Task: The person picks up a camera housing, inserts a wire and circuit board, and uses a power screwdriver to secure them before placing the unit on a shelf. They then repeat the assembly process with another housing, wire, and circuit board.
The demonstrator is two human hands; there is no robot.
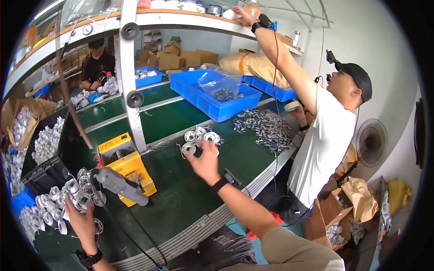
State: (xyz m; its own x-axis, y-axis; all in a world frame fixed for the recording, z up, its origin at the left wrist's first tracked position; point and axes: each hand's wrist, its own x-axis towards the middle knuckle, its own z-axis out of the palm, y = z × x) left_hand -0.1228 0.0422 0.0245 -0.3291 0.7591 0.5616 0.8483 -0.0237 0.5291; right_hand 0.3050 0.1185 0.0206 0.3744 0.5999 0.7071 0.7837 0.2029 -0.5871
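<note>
My right hand point(205, 163) is over the middle of the green belt, thumb and fingers curled around the edge of a white round plastic housing point(188, 147). More housings point(210, 137) with thin wires lie together just beyond its fingers. At the lower left my left hand point(81, 222) reaches to a heap of white round housings point(55, 205). Its thumb and fingers are apart against the near side of the heap, and I see nothing gripped there. A grey cylindrical power screwdriver point(120, 184) rests on a yellow box point(140, 174) between my hands.
Beyond my right hand lie a pile of small wired parts point(264, 128) and a blue bin point(212, 97). A black crate point(47, 144) of white parts is at left. A white post point(132, 81) rises mid-belt. On the right a co-worker point(323, 131) reaches to the overhead shelf point(190, 20).
</note>
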